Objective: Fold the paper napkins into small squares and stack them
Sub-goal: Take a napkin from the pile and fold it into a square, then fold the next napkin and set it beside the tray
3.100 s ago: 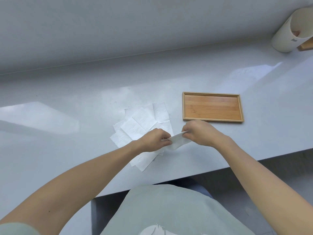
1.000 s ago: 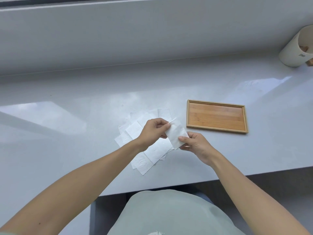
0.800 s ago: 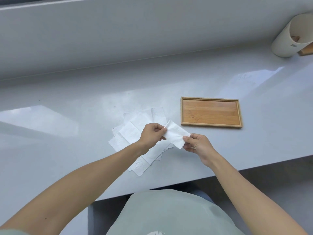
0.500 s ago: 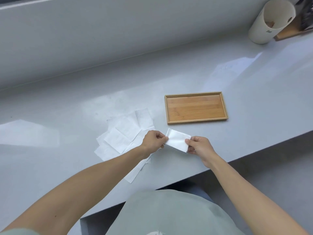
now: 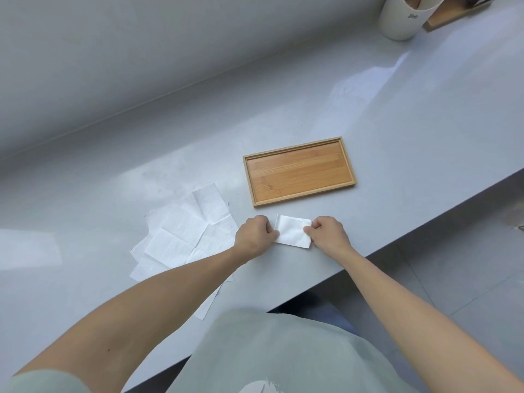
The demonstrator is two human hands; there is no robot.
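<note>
Loose napkins [image 5: 181,239]: a fanned, overlapping heap of thin white paper sheets lay flat on the grey counter [image 5: 397,131], left of both hands; the sheets were creased into quarters and faintly crinkled, and the left forearm crossed over the heap's near edge.
Left hand [image 5: 255,235]: fingers were curled under, knuckles up, pinching the left edge of the folded napkin [image 5: 292,235]; the wrist was straight and the forearm ran in from the lower left.
Folded napkin: a small white rectangle, matte and soft-looking, lay low on the counter between the two hands, just in front of the tray and near the counter's front edge (whether it lay fully flat or slightly lifted could not be told).
Right hand [image 5: 327,234]: fingers were curled, the thumb and fingertips pinching the napkin's right edge; the back of the hand faced up and the forearm came in from the lower right.
Tray [image 5: 347,165]: a shallow rectangular bamboo tray with a raised rim and a striped grain sat just beyond the hands, not touching the napkin.
Cup [image 5: 399,21]: a smooth off-white cylinder stood far back at the right, beside a wooden board [image 5: 453,12].
</note>
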